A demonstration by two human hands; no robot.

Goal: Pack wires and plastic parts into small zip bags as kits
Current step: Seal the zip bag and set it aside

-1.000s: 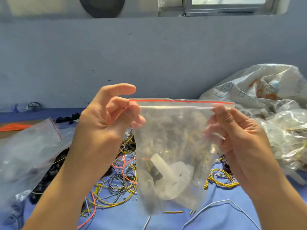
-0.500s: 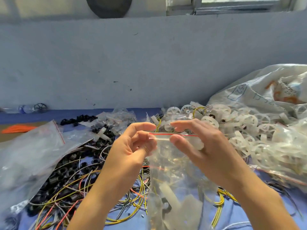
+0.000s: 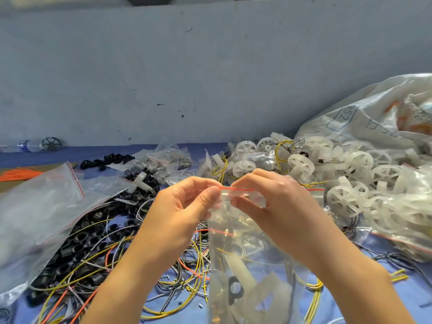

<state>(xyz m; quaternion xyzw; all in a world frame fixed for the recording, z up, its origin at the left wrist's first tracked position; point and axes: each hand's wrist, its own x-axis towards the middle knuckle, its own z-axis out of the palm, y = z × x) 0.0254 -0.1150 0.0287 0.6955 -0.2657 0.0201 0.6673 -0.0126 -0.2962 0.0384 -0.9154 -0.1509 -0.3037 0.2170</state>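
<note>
**Both hands pinch the top of a hanging zip bag**

The zip bag hangs in mid-air at the centre of the view, above the blue cloth. Its mouth is at the top and its long axis runs straight down, with the bottom cut off by the lower edge. The red strip along the mouth runs level from left to right. Through the clear plastic show a white plastic part, a black ring and thin yellow wire.

Both forearms rise from the bottom edge and lean inward, so the hands meet at the bag's top. The left hand pinches the left end of the mouth between its thumb and curled fingers. The right hand pinches the seal just beside it, index finger over the red strip and thumb pressed on the near face below. The bag's right top corner sticks out past the right knuckles.

Under the bag lie loose wires in yellow, orange, grey and black. To the left is a heap of black rings, partly covered by a large clear bag. To the right sits a pile of white plastic wheels, with a white sack behind it. Small filled bags lie near the wall, and a bundle of orange wire is at the far left.
</note>
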